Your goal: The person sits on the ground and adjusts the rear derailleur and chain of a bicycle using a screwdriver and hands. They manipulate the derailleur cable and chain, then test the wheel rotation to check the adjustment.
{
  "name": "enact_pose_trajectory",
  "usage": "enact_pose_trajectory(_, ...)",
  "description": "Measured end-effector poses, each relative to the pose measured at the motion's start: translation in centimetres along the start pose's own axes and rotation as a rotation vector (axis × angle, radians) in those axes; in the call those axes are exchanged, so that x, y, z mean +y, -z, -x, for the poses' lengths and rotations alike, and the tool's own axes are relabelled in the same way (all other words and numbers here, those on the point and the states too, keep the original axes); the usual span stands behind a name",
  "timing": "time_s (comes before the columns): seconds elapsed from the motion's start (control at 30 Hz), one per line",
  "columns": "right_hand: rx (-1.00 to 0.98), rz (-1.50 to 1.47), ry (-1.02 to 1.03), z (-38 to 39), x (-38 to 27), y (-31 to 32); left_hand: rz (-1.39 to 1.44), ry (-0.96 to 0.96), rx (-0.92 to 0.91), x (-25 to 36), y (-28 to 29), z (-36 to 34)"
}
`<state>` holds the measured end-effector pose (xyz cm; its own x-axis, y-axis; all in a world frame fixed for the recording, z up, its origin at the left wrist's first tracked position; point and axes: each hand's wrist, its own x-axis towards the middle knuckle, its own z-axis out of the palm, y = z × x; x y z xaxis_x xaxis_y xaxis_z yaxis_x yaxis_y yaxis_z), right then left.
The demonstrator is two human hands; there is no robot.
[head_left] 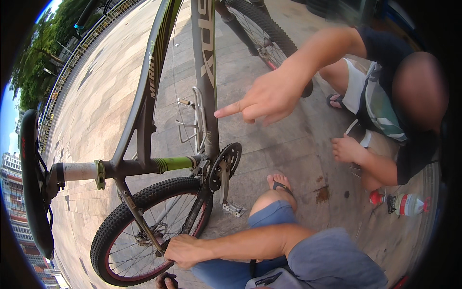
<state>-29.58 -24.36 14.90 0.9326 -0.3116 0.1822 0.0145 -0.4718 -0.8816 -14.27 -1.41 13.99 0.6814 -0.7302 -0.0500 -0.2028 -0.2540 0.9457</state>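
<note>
A dark grey and green mountain bike frame stands before me. My right hand is closed at the hub end of the seat stay, beside the rear wheel. Its fingertips and what they grip are hidden. At the lower edge, my left hand shows only curled fingers around something dark that I cannot make out. A co-worker's hand points its index finger at the down tube, next to the metal bottle cage.
The chainring and a pedal stick out near my sandalled foot. The co-worker sits at the right, other hand by the knee. Plastic bottles lie on the paving beyond. The black saddle is far left, the front wheel at the top.
</note>
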Motion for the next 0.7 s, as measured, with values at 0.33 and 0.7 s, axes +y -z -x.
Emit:
enact_pose_trajectory(0.33, -0.051, 0.156, 0.056, 0.8, -0.2, -1.1, -0.2, -0.135, -0.244, -0.6, 0.9, 0.7)
enact_pose_trajectory(0.7, -0.042, 0.188, 0.114, 0.9, -0.2, -0.4, -0.272, -0.101, -0.178, 4.1, -4.5, 0.2)
